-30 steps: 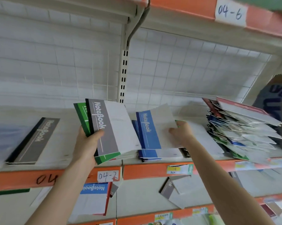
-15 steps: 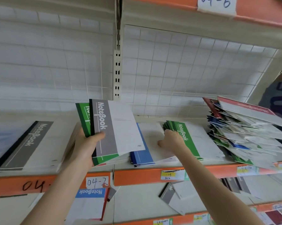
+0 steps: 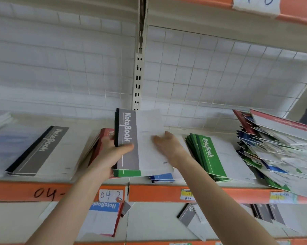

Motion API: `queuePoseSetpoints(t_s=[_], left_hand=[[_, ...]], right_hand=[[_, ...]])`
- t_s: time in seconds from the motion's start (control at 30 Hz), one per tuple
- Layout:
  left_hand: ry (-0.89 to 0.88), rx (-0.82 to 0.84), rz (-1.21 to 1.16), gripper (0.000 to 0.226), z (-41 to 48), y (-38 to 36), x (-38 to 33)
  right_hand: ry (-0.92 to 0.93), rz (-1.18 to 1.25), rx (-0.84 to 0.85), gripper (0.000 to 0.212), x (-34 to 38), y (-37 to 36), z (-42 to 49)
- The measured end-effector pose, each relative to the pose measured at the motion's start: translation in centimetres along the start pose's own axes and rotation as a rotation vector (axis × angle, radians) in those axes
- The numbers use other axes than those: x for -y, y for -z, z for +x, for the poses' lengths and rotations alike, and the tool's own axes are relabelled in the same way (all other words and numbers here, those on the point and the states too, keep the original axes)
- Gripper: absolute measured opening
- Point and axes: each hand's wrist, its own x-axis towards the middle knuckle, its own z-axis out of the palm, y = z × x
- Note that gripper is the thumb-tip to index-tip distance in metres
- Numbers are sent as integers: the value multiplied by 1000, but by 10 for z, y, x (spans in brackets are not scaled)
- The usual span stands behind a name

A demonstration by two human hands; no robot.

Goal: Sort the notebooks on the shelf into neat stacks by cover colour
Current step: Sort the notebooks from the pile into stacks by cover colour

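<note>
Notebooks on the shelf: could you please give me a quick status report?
Left hand grips mixed bundle, grey notebook on top. Right hand on its cover, grip unclear. Grey stack left, green stack right; unsorted heap far right. Nothing blocking.

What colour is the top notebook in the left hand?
The top notebook is grey and white; head view.

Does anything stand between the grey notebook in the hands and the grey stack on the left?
Yes. Red notebooks stand tilted between the held grey notebook and the grey stack, right beside the left hand.
</note>
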Motion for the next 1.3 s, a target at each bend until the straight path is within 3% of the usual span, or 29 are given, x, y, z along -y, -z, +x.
queuePoseSetpoints(t_s=[0.13, 0.33, 0.43, 0.73, 0.93, 1.1, 1.2, 1.3], left_hand=[[-87, -90, 191, 34, -7, 27, 4], [-194, -241, 158, 27, -14, 72, 4], [-238, -275, 260, 29, -14, 93, 4], [-113, -385, 470, 25, -4, 170, 5], [-129, -447, 981, 13, 8, 205, 13], [-99, -439, 1479, 32, 1, 191, 15], [-248, -247, 1485, 49, -12, 166, 28], [-208, -65, 1476, 76, -18, 151, 44]], right_hand=[[63, 88, 26, 23, 3, -21, 1], [-9, 272, 136, 24, 8, -64, 6], [-40, 298, 142, 19, 7, -87, 7], [13, 126, -27, 25, 16, -114, 14], [26, 10, -101, 27, 12, -112, 14], [-3, -107, -166, 33, 6, -102, 13], [-28, -72, -171, 30, 4, -99, 11], [-50, 13, -202, 29, 2, -92, 8]])
